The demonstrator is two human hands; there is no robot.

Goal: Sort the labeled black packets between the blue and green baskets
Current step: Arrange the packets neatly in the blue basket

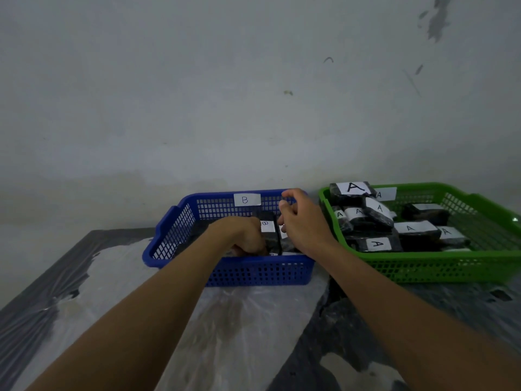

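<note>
1. Two baskets sit side by side: the blue basket (180,221) marked B, the green basket (451,266) heaped with A packets (376,244).
2. The left hand (242,235) reaches down among the B packets (267,230) standing in the blue one; its fingers are hidden, so I cannot tell what they grip.
3. The right hand (301,221) hovers above, fingers loosely curled, apparently holding nothing.
4. The packets look light, wrapped in slick, crinkly film, probably slippery; pinching the flat faces across the label seems safest.

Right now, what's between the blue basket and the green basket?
In the head view, only a narrow strip of plastic-covered table separates the blue basket from the green basket; the right hand reaches above it.
</note>
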